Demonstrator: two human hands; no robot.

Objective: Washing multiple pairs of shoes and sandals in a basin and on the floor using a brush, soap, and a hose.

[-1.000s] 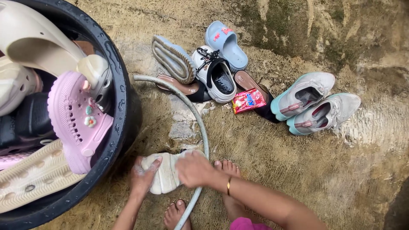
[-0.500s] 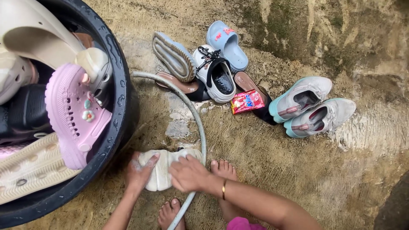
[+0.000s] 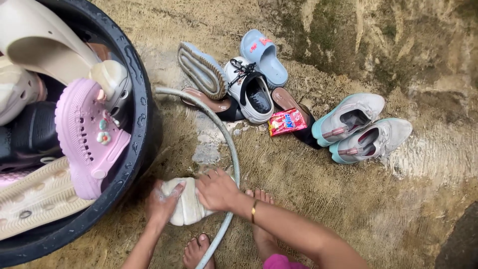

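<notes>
Clogs (image 3: pixel 88 134) in black tub (image 3: pixel 142 124), hands (image 3: pixel 189 197) alongside

One small flat sachet (image 3: pixel 287 121), red and pink with a blue patch and some yellow, lies on a dark brown sandal (image 3: pixel 294 112) between the white clog (image 3: pixel 249 89) and the grey-and-teal sneakers (image 3: pixel 361 127).

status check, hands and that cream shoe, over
Left hand grips cream shoe at one end. Right hand presses on top. Shoe lies soapy on wet ground by grey hose, black tub alongside.
</notes>
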